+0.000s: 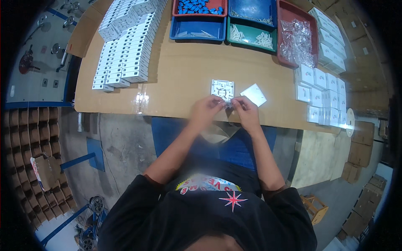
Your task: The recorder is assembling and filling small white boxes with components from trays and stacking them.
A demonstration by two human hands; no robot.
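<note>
At the near edge of the table, my left hand (205, 111) and my right hand (247, 112) face each other with fingertips pinched. Between them shows a small, pale, see-through thing, too small to name surely. Just beyond the fingertips lies a white square plastic housing (222, 88) with moulded inner parts facing up. Its near edge is partly covered by my fingers. A flat white square cover (254, 95) lies tilted beside it, close to my right hand.
Tall rows of white boxes (127, 58) stand at the left. At the back are a red bin (172, 9) of blue pieces, blue bins (197, 38), a green bin (252, 45) of white plugs and a red bin (289, 62) of clear bags. Wrapped white boxes (322, 98) stand right.
</note>
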